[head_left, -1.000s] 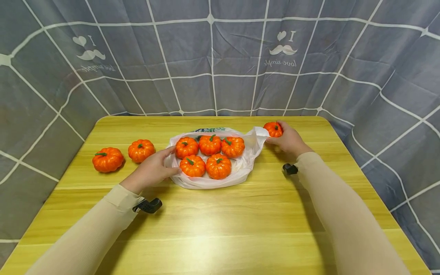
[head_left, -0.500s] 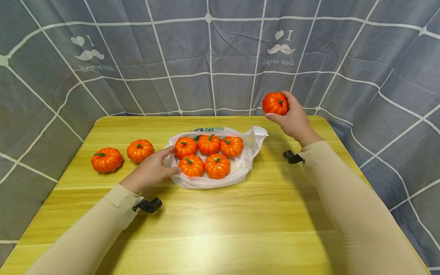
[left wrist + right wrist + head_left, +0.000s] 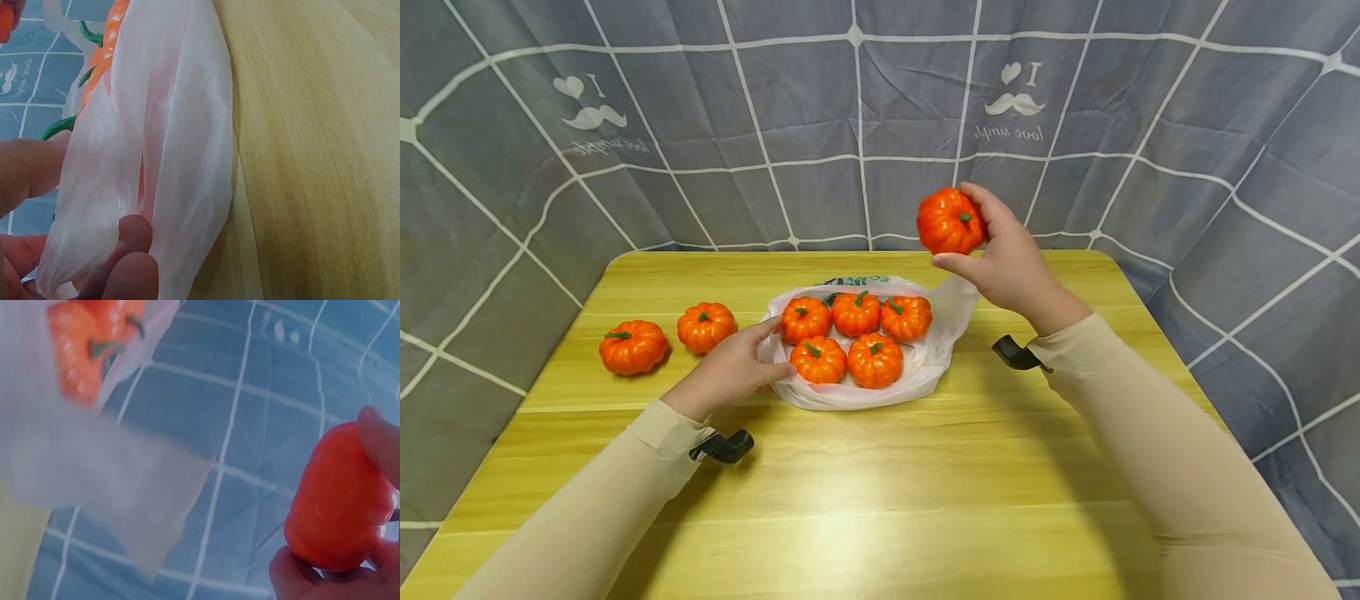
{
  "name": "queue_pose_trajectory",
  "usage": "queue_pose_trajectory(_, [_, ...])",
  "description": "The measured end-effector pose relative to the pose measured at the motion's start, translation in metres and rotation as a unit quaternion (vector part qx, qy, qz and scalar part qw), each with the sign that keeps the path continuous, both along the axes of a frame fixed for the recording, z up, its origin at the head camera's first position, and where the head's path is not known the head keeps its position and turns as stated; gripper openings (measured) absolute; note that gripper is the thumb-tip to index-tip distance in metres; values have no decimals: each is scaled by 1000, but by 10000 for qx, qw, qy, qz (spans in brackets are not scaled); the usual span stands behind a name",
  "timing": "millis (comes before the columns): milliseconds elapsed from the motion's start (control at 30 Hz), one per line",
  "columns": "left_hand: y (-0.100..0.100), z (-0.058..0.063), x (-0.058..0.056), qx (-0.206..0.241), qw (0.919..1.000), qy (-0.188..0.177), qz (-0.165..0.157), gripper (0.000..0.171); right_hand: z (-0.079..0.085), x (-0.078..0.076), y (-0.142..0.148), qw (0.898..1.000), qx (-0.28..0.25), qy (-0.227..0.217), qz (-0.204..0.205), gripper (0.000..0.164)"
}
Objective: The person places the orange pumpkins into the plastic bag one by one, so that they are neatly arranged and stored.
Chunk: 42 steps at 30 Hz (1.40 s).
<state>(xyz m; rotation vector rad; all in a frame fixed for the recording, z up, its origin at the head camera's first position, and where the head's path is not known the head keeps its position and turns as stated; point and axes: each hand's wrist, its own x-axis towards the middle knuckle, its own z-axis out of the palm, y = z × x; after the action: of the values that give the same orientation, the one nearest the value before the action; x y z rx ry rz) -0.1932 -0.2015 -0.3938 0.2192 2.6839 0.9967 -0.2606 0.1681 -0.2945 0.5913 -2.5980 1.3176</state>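
In the head view my right hand holds a small orange pumpkin with a green stem, raised above the table's back edge. The right wrist view shows the pumpkin between thumb and fingers. A white plastic bag lies on the table, its mouth spread, with several small pumpkins in it. At the bag's left end, my left hand grips the rim. In the left wrist view its fingers lie on both sides of the thin plastic.
Two more pumpkins, one nearer and one farther, sit on the table left of the bag. The wooden table ends at a grey curtain with white grid lines, which also hangs along both sides.
My right hand has lifted the pumpkin from the table right of the bag, then carried it left towards the bag's right end. The left hand stays at the bag's rim.
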Motion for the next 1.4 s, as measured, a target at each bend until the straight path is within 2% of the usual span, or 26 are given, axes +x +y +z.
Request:
queue_pose_trajectory(133, [0,0,0,-30,10000,20,-7,89,-2,11,-13,9989,125,75,435,92])
queue_pose_trajectory(300, [1,1,-1,-40,10000,12,1,89,-11,23,-25,9963,417,34,746,91])
queue_pose_trajectory(500, [1,0,-1,-29,10000,-6,16,89,-32,31,-35,9912,776,-314,1027,92])
queue_pose_trajectory(667, [1,1,-1,-19,10000,1,10,89,-53,32,-36,9862,923,-671,1200,94])
queue_pose_trajectory(833, [1,1,0,-9,10000,-24,17,90,-75,30,-28,9828,973,-949,1250,96])
queue_pose_trajectory(967, [0,0,0,1,10000,25,-20,89,-86,30,-21,9820,1048,-1004,1207,97])
queue_pose_trajectory(1167, [0,0,0,-1,10000,20,-7,89,-95,32,-12,9791,1336,-1001,1163,96])
queue_pose_trajectory(1400, [1,-1,0,22,10000,-12,0,89,-100,35,-7,9699,1896,-1103,1053,97])
